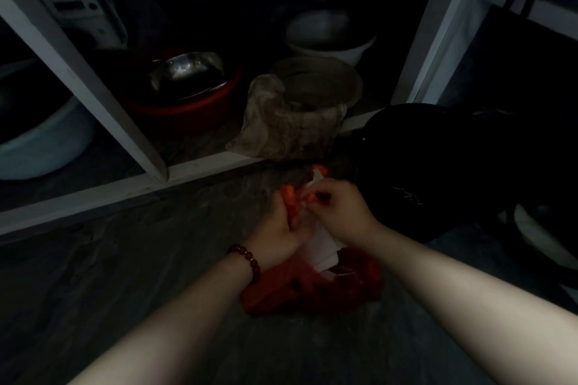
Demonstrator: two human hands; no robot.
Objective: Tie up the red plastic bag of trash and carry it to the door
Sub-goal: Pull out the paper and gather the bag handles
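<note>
both hands up at the neck of the red bag (312, 287) on the floor, left hand (278, 228) gripping one handle, right hand (341, 206) pinching the other. white paper (322, 244) pokes out; it could jam the knot or tear the thin plastic.

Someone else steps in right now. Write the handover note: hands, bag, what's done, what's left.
Left hand: grips one of the bag's handles.
Right hand: pinches the other handle, close against the left.
Bag: on the floor in front of the cabinet, with white paper sticking out of its mouth.
Done: handles gathered together above the bag. I cannot tell whether a knot is formed yet.
Left: finish the knot, lift the bag and carry it to the door, which is not in view.
</note>
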